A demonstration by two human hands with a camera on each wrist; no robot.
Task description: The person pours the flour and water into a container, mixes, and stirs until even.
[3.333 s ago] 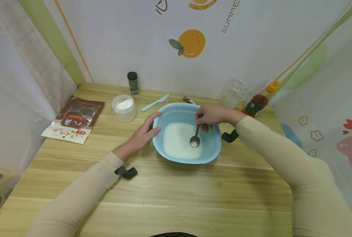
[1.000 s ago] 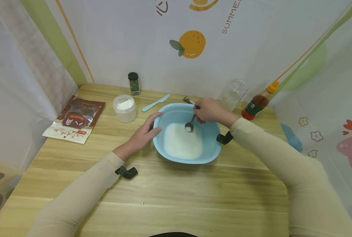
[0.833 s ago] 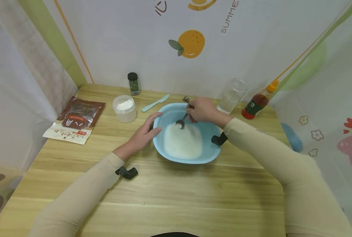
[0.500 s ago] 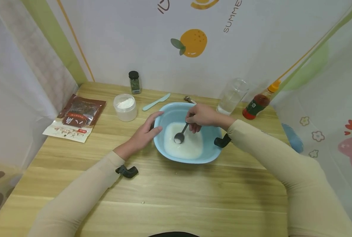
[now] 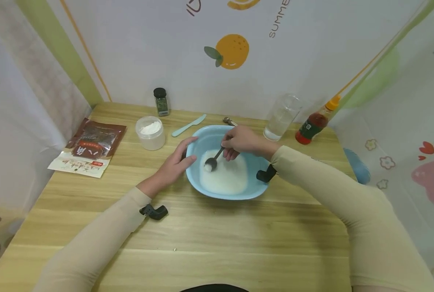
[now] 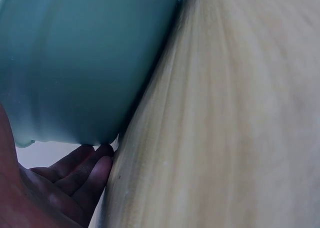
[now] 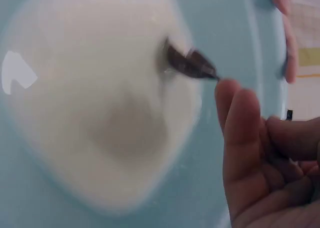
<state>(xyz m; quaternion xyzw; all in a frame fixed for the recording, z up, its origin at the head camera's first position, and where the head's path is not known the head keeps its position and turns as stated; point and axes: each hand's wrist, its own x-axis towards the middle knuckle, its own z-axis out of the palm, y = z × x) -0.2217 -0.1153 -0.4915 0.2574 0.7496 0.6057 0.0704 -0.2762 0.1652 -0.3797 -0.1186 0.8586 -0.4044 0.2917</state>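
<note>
A light blue plastic basin (image 5: 256,164) stands on the wooden table, with milky white liquid (image 5: 228,178) in its bottom. My left hand (image 5: 168,167) holds its left side, thumb at the rim; in the left wrist view several fingers (image 6: 95,180) touch the outer wall low down. Over the basin, my right hand (image 5: 240,142) pinches the handle of a dark metal spoon (image 5: 211,163), its bowl at the liquid's left part. The right wrist view has the spoon (image 7: 192,65) blurred at the liquid, the right hand (image 7: 272,173) beside it.
Behind the basin lie a pale blue spreader knife (image 5: 189,125) and a metal utensil (image 5: 229,121), partly hidden. A tub of white powder (image 5: 150,134), a spice jar (image 5: 161,102) and a brown packet (image 5: 93,146) are left. A clear glass (image 5: 280,119) and a red sauce bottle (image 5: 315,123) stand right.
My right hand has moved the spoon about in the basin, from the right part of the liquid to the back and then to the left. The left hand has stayed on the basin.
</note>
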